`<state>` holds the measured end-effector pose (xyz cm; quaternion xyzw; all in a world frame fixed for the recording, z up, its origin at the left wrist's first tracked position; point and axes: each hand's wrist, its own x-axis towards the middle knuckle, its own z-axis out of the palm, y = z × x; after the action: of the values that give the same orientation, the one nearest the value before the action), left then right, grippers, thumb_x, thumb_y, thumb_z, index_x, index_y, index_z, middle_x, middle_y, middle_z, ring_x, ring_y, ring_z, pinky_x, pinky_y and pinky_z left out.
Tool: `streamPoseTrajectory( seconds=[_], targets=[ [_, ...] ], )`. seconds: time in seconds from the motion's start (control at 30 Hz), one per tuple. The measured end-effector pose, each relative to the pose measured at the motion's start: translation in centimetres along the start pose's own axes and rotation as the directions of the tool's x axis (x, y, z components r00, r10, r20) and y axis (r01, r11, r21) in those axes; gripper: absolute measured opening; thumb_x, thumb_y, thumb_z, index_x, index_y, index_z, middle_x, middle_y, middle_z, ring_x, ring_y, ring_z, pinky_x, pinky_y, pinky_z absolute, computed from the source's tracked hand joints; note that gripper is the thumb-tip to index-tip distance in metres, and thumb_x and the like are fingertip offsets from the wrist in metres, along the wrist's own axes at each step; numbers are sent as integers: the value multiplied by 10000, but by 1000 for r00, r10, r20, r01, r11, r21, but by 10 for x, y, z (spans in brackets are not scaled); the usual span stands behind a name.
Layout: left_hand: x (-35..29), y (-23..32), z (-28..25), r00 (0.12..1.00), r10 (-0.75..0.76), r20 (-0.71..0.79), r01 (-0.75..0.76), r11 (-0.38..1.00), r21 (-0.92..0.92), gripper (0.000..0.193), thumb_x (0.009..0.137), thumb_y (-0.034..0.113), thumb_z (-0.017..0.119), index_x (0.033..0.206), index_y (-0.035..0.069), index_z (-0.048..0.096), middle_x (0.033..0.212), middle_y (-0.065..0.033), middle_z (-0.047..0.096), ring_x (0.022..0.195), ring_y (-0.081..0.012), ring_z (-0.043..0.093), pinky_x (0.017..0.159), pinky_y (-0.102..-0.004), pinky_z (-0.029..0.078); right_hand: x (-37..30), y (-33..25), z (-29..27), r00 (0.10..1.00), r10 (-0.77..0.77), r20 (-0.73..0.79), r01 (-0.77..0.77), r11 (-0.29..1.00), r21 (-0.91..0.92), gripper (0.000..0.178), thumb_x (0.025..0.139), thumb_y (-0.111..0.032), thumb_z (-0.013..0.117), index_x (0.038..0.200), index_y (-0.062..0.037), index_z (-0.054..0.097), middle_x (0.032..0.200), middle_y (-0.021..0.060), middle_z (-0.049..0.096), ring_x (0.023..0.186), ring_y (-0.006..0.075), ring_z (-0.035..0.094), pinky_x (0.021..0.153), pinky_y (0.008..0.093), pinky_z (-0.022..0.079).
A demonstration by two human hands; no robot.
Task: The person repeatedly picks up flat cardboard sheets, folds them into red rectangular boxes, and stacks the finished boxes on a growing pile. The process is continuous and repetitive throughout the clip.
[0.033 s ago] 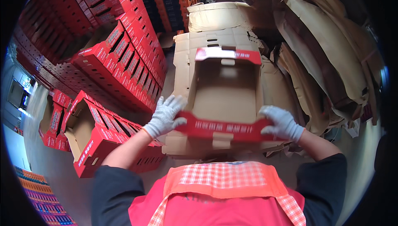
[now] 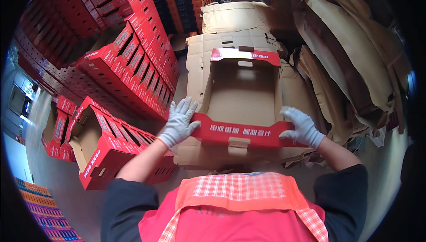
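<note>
In front of me, an open cardboard tray (image 2: 242, 104), brown inside with red end panels, rests on a stack of flat brown cardboard sheets (image 2: 198, 60). My left hand (image 2: 178, 123), in a pale work glove, is at the tray's near left corner; its fingers are spread and the thumb points toward the red panel. My right hand (image 2: 302, 129), gloved too, is bent around the near right corner, fingers over the side and thumb along the front panel. A small brown flap sticks out from each red end panel.
Tall stacks of red trays (image 2: 133, 64) rise at the left. Lower ones (image 2: 100, 149) stand beside my left forearm. Large brown paper-wrapped bundles (image 2: 341, 51) lean at the right. Orange and dark stacks (image 2: 177, 2) stand behind, colourful ones (image 2: 44, 215) at lower left.
The tray's near red panel has risen slightly in view and is now sharp instead of blurred. The far panel's flap now stands up. My hands have shifted only slightly.
</note>
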<state>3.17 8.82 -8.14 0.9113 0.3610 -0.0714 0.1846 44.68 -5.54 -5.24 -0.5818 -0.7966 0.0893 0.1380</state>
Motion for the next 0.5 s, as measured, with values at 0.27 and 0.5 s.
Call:
streamPoseTrajectory(
  seconds=[0.27, 0.5],
  targets=[
    [35, 38, 92, 815, -571, -103, -353, -348, -868, 690, 914, 136, 568, 1535, 28, 287, 1512, -95, 404, 1318, -185, 456, 1110, -322, 376, 30, 42, 89, 738, 609, 291, -179, -239, 954, 714, 775, -58, 566, 1468, -35, 393, 1081, 64, 610, 876, 148, 570, 810, 276, 492],
    [56, 106, 117, 892, -410, 193, -270, -823, -500, 344, 845, 239, 593, 1126, 40, 583, 1217, -151, 621, 1157, -286, 588, 1061, -459, 445, 83, -19, -100, 934, 352, -60, -99, 417, 904, 685, 699, -46, 589, 1360, 79, 459, 1066, 86, 636, 831, 110, 608, 751, 215, 492]
  ],
)
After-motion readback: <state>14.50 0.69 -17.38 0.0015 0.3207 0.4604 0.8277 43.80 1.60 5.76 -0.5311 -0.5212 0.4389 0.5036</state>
